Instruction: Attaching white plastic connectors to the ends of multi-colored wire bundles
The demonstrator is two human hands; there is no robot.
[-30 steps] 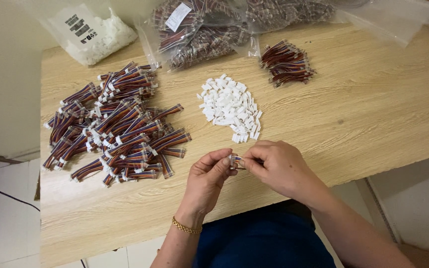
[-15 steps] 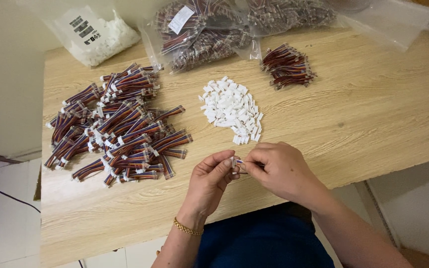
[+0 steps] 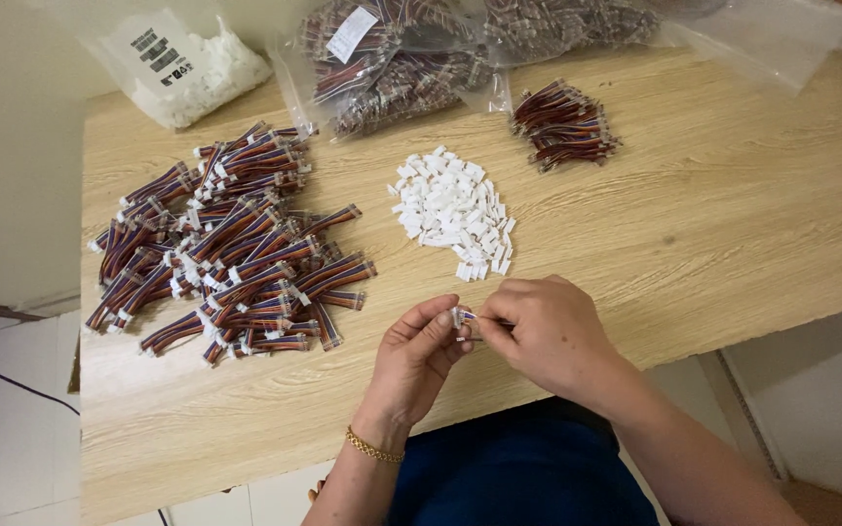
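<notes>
- Left hand [image 3: 419,353] and right hand [image 3: 543,329] pinched together on a small white plug [image 3: 459,317], lower centre.
- Could slip: tiny part, fingertip hold only.
- Might drop off the table [image 3: 733,224] edge.

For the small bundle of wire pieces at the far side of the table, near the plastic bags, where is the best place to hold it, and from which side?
Grip the small wire bundle across its middle, coming down from above. It lies flat on the wooden table, its wires running roughly left to right, ends fanned and loose. A pinch across the middle would likely keep them together. Bags crowd its far side, so the near side is probably easier to approach.
</notes>
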